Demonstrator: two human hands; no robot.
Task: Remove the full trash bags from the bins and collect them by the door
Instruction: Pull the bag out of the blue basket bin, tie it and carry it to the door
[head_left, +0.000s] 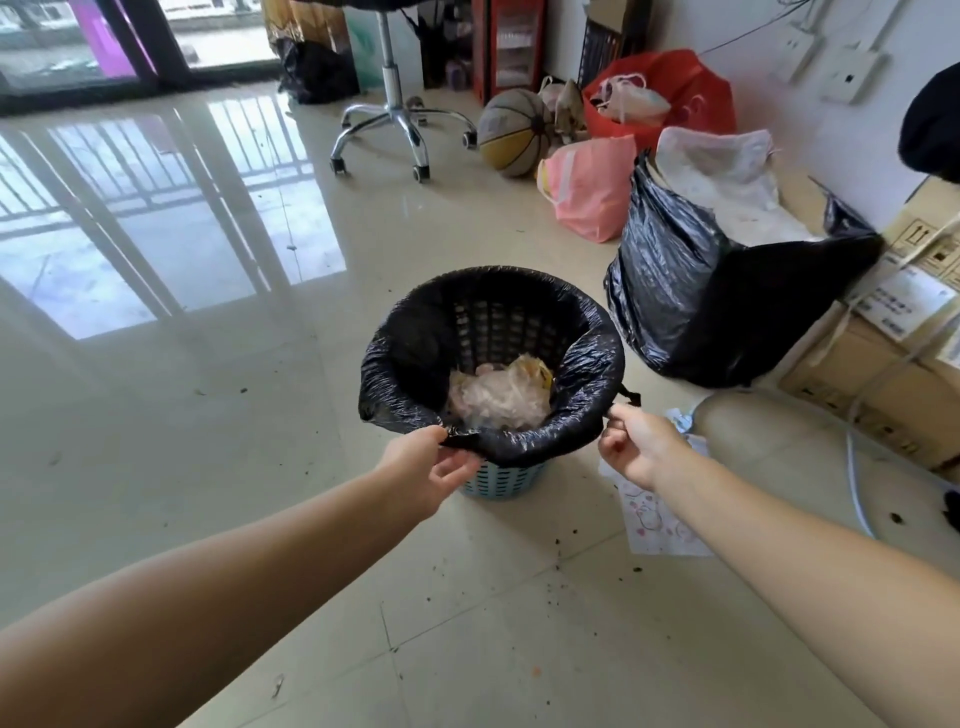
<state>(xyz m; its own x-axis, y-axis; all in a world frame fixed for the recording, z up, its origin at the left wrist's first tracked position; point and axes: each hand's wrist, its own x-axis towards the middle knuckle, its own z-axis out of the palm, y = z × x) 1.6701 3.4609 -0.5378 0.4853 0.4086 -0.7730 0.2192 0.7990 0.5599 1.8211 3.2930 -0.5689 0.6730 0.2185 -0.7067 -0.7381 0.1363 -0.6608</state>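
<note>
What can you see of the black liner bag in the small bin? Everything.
The black liner bag is thin, crinkled, glossy plastic, folded outward over the rim of a pale blue lattice bin standing upright on the tiled floor. It is open at the top, and pale crumpled wrappers lie low inside it. The left hand pinches its near edge; the right hand pinches a tab at its right side. It sits still in the bin, not yet lifted out.

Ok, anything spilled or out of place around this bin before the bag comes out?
Yes. Dark crumbs are scattered on the floor tiles near the blue bin, and a printed paper sheet lies loose beside it. Both hands, left and right, pinch the black liner.
</note>
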